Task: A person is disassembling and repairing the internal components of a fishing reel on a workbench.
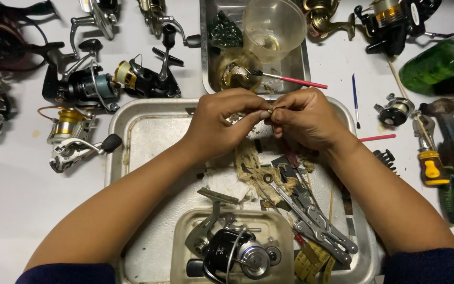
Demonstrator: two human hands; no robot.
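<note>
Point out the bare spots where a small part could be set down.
Bare white table lies left of the big metal tray, below the silver reel. The tray's upper-left floor by the left hand is bare too. Crowded: around the pliers and the right-side tools.

Green bottle [437, 62] lying at far right.

Dull, stained metal tray [148, 126]
</note>
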